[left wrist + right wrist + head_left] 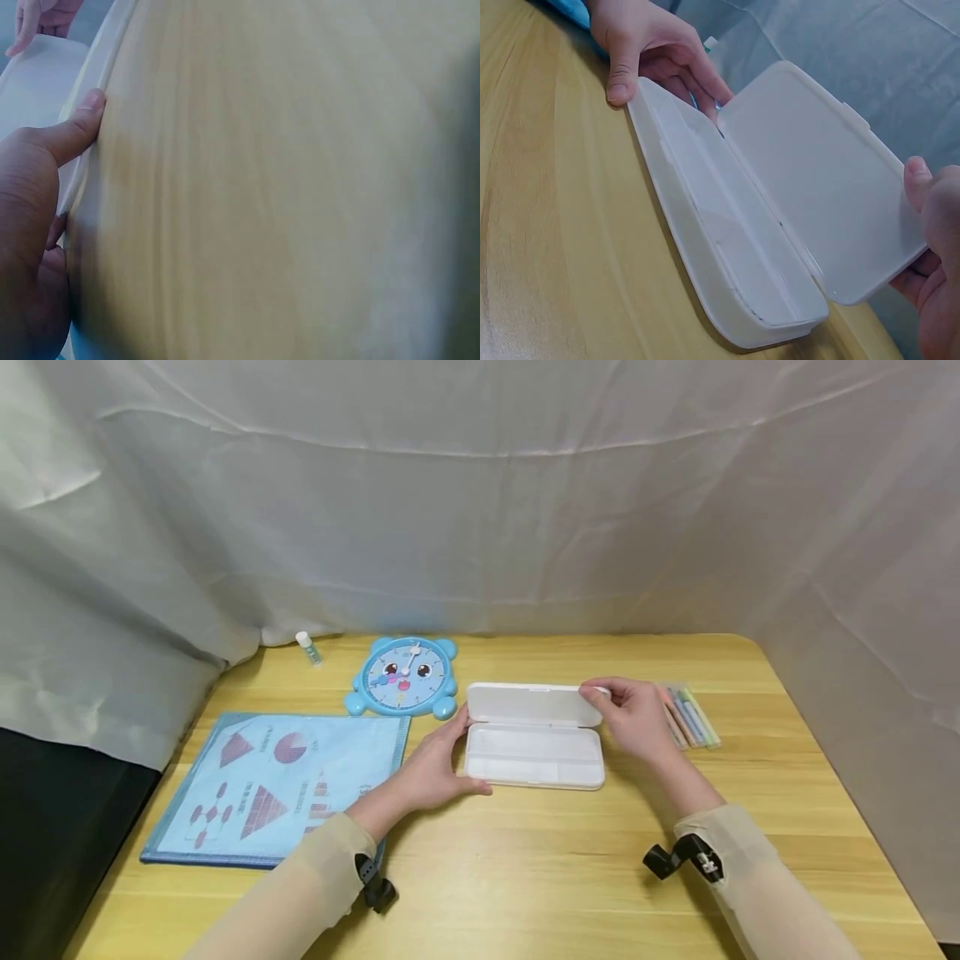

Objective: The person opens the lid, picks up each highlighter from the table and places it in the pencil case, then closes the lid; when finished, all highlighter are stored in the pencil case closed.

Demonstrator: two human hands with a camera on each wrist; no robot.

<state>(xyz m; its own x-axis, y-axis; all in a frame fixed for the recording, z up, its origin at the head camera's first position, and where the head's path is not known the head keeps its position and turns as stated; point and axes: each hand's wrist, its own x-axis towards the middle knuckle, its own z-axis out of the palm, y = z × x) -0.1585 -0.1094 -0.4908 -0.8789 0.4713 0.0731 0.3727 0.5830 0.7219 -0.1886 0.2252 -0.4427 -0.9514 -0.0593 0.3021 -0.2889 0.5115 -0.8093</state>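
A white plastic pencil case (517,755) lies on the table with its hinged lid (525,703) raised and leaning back. Inside, the right wrist view shows bare compartments parted by low dividers. My left hand (431,768) grips the case's left end, thumb at the front edge and fingers round the back corner. In the left wrist view the left thumb (79,131) presses along the rim. The lid's right corner is pinched by my right hand (636,717), with the thumb (916,182) on its inner face and fingers behind.
Several coloured pens (692,718) lie just right of my right hand. Behind the left hand sits a blue toy clock (405,675) with a face. A blue document pouch (277,785) lies under the left forearm's side, and a small white-capped tube (308,648) stands at the back left.
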